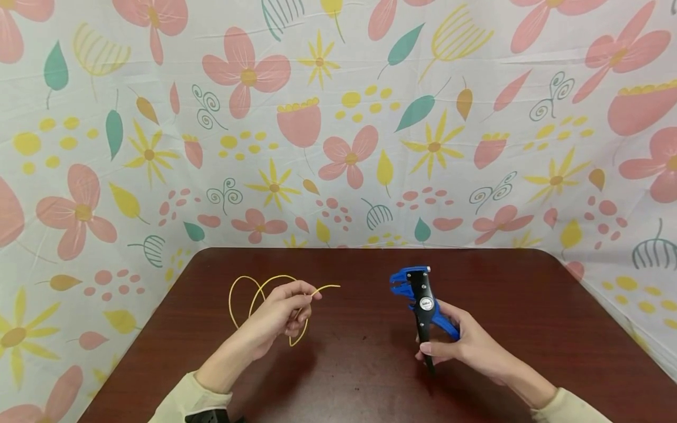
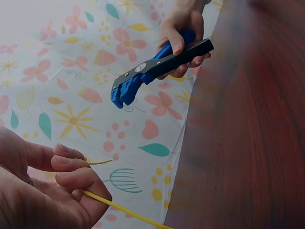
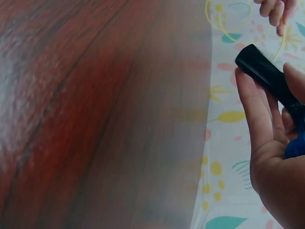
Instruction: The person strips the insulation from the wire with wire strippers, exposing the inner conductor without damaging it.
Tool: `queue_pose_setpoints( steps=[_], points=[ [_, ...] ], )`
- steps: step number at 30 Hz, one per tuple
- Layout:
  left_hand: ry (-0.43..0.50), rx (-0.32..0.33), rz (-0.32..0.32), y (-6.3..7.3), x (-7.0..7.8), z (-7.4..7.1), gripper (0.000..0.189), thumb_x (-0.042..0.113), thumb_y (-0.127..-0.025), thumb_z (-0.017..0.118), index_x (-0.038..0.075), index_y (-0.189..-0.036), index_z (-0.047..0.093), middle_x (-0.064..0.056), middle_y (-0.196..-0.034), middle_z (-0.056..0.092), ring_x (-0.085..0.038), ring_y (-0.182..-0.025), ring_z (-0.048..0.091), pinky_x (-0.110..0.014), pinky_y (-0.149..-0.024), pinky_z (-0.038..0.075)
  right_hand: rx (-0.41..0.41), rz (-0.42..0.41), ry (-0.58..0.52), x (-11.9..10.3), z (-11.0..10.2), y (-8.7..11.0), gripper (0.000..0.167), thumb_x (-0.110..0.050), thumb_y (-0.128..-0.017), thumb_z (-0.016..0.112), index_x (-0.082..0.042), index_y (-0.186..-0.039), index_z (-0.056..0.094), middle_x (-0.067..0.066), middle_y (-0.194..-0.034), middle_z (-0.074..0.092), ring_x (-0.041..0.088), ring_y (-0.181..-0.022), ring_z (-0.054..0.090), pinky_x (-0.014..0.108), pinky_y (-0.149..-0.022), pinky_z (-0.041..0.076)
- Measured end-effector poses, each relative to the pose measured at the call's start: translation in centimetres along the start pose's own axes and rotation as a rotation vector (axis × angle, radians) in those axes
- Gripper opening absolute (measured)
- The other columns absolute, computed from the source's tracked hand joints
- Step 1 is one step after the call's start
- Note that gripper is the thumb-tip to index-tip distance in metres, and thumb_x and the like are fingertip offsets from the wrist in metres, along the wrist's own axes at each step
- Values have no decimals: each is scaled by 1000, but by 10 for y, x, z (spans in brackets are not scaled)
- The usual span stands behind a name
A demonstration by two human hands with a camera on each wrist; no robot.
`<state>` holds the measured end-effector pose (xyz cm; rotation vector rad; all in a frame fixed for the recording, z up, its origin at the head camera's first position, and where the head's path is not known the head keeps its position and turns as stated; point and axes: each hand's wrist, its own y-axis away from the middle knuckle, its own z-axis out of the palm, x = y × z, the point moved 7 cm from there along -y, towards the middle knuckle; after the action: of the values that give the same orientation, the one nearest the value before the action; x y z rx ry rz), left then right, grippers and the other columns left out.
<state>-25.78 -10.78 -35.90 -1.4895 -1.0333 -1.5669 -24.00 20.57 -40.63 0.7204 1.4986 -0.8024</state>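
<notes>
My left hand (image 1: 282, 314) pinches a thin yellow wire (image 1: 325, 287) between thumb and fingers. A short free end sticks out to the right, and the rest loops loosely behind and below the hand. In the left wrist view the wire (image 2: 124, 210) also runs out under the curled fingers. Over on the right, my right hand (image 1: 465, 341) grips a blue and black wire stripper (image 1: 425, 302) by its handles. The tool stands upright, its notched blue jaws facing left toward the wire end, with a gap between them. In the right wrist view the black handle (image 3: 262, 71) lies between thumb and fingers.
Both hands are above a dark reddish-brown wooden table (image 1: 365, 376). A white cloth (image 1: 338, 123) printed with flowers and leaves hangs behind it and along its sides. A black band (image 1: 208, 416) shows at the left sleeve.
</notes>
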Motion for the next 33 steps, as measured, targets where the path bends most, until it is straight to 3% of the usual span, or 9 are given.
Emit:
queue_pose_setpoints(
  steps=[5, 8, 12, 16, 23, 33],
  points=[
    [-2, -6, 12, 1, 1, 1, 15, 9, -106, 51, 0, -116, 57, -2, -70, 45, -12, -57, 31, -24, -52, 25, 58, 45, -4, 1, 1, -3, 73, 1, -98, 69, 7, -159, 29, 37, -119, 62, 51, -94, 73, 57, -83, 60],
    [-7, -22, 25, 1, 2, 3, 15, 9, -107, 50, -1, -117, 56, -1, -69, 45, -13, -57, 31, -24, -52, 26, 77, 58, 11, 2, 2, -4, 60, -1, -98, 71, 15, -148, 42, 36, -111, 66, 47, -89, 75, 56, -81, 60],
    [-8, -42, 42, 0, 3, 5, 16, 8, -107, 48, -1, -119, 55, -1, -69, 45, -13, -57, 33, -24, -53, 28, 76, 69, 29, 4, 5, -8, 45, -4, -99, 71, 21, -131, 53, 36, -104, 67, 40, -84, 76, 52, -81, 61],
    [-12, -53, 45, 0, 3, 5, 16, 7, -107, 47, 0, -120, 54, -1, -70, 44, -13, -57, 33, -24, -53, 28, 52, 69, 35, 7, 10, -11, 40, -4, -100, 69, 21, -126, 53, 40, -103, 65, 39, -88, 76, 51, -84, 61],
    [-30, -68, 61, 0, 3, 6, 15, 7, -108, 47, 2, -119, 55, -2, -69, 43, -13, -56, 34, -25, -53, 27, -52, 45, -15, 7, 22, -18, 39, -4, -106, 61, 16, -136, 47, 40, -116, 64, 48, -103, 72, 56, -88, 59],
    [-57, -78, 64, 0, 3, 7, 16, 7, -108, 46, 2, -120, 56, -3, -70, 43, -14, -57, 35, -24, -53, 29, -173, 48, -64, 11, 39, -22, 52, -6, -112, 50, 14, -152, 25, 34, -119, 64, 51, -109, 69, 58, -86, 59]
  ],
)
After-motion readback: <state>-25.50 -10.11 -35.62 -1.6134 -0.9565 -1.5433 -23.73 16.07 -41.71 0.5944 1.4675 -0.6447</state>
